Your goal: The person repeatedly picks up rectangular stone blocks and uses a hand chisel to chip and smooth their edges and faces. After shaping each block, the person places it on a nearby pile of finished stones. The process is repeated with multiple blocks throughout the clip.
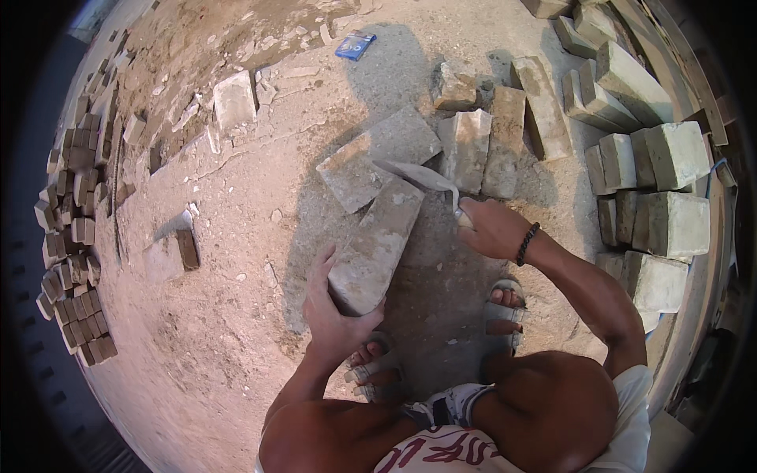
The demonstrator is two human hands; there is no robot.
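Note:
My left hand (335,303) is closed around the near end of a grey block (377,244), thumb on one side and fingers on the other. The block is tilted, its far end close to another block (378,156) lying flat on the ground. My right hand (495,227) grips the handle of a trowel (418,173). The trowel's metal blade points left, over the far end of the held block and beside the flat one. Whether the blade touches either block, I cannot tell.
More blocks (503,142) lie just beyond my right hand, and stacked blocks (670,225) line the right side. Brick piles (79,236) stand far left. A single block (173,256) and a pale slab (234,101) lie on the ground at left. A blue packet (355,45) lies ahead.

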